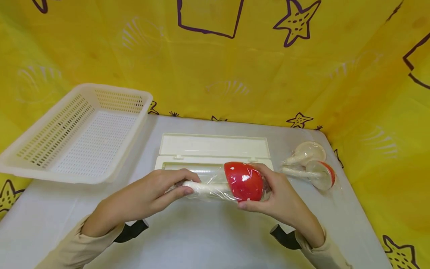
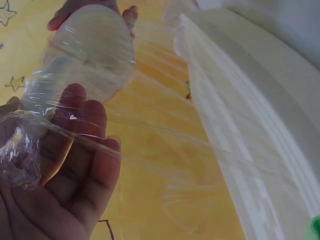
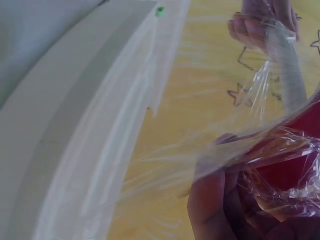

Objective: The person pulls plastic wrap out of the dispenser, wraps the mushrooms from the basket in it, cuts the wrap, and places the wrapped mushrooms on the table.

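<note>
A mushroom-shaped object [image 1: 244, 182], with a red white-spotted cap and a white stem, is held level in clear plastic film in front of the white box [image 1: 215, 145]. My left hand [image 1: 151, 192] pinches the film-covered stem end between thumb and fingers. On the other side, my right hand [image 1: 280, 198] grips the red cap [image 3: 285, 172] from its outer side. Plastic film [image 2: 165, 135] stretches from the mushroom towards the box. In the left wrist view, the cap's pale underside [image 2: 95, 45] shows through the film. The box's lid is raised, and part of a clear roll shows inside.
A white perforated basket [image 1: 131, 149] stands at the left. To the right lie two more film-covered mushrooms, one with a pale cap [image 1: 310, 151] and one with a red-edged cap [image 1: 324, 175]. Yellow patterned cloth [image 1: 215, 74] hangs behind the white table [image 1: 208, 239].
</note>
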A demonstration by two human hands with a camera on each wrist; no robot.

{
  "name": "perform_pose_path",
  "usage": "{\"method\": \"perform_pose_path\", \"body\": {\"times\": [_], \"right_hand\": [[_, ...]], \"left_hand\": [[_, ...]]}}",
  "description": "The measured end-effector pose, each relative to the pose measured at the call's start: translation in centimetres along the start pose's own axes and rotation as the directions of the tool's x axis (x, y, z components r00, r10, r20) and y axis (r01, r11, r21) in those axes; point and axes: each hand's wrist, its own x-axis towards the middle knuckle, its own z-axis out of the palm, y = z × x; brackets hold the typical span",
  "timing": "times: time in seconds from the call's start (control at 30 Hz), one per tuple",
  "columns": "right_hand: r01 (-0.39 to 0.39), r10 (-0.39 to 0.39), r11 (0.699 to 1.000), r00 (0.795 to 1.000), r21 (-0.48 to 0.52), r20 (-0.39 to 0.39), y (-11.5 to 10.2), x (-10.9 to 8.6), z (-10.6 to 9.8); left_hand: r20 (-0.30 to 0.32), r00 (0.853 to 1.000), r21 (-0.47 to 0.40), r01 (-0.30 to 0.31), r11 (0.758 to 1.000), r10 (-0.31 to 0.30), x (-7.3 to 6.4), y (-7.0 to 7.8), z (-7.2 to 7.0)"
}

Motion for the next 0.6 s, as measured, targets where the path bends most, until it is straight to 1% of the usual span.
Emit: {"method": "perform_pose_path", "body": {"times": [0.13, 0.27, 0.37, 0.47, 0.6], "right_hand": [[-0.013, 0.011, 0.999, 0.999, 0.053, 0.034, 0.5, -0.9, 0.6], [-0.026, 0.023, 0.998, 0.998, 0.059, 0.052, 0.9, -1.6, 1.1], [-0.012, 0.009, 0.999, 0.997, 0.045, 0.077, 1.2, -1.9, 1.4], [0.005, -0.009, 1.0, 0.993, 0.03, 0.116, 1.6, -2.2, 1.7], [-0.017, 0.01, 0.999, 0.984, 0.039, 0.176, 2.2, -2.7, 2.2]], "left_hand": [[0.061, 0.998, -0.056, 0.02, 0.998, -0.016, -0.8, 0.2, 0.6], [0.107, 0.994, -0.097, 0.044, 0.994, -0.034, -1.4, 0.1, 1.2], [0.119, 0.992, -0.112, 0.048, 0.993, -0.034, -1.8, -0.1, 1.7], [0.135, 0.991, -0.137, 0.038, 0.99, -0.019, -2.2, -0.4, 2.3], [0.175, 0.985, -0.169, 0.037, 0.985, -0.006, -2.8, -0.9, 3.2]]}}
